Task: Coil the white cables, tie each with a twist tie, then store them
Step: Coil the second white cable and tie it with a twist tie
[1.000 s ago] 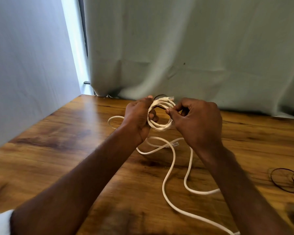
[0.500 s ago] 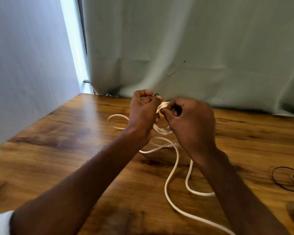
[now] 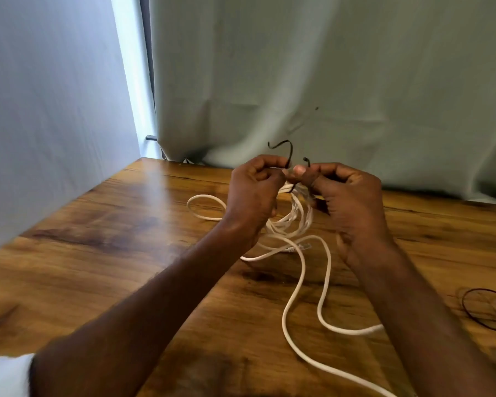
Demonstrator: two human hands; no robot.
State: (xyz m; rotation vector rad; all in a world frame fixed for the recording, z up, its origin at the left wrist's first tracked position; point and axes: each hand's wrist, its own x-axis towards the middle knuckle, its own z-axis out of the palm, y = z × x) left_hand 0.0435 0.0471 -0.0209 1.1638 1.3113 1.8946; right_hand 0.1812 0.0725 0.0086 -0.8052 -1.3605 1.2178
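left hand: fingers curled, one end of the tie is pinched
right hand: fingers curled, the tie's other end is pinched
cable: coil hung below both hands at frame centre, the rest trailed on the table toward lower right

Twist tie ends newly upright

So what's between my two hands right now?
In the head view, the dark twist tie and the top of the white cable coil sit between the left hand and right hand.
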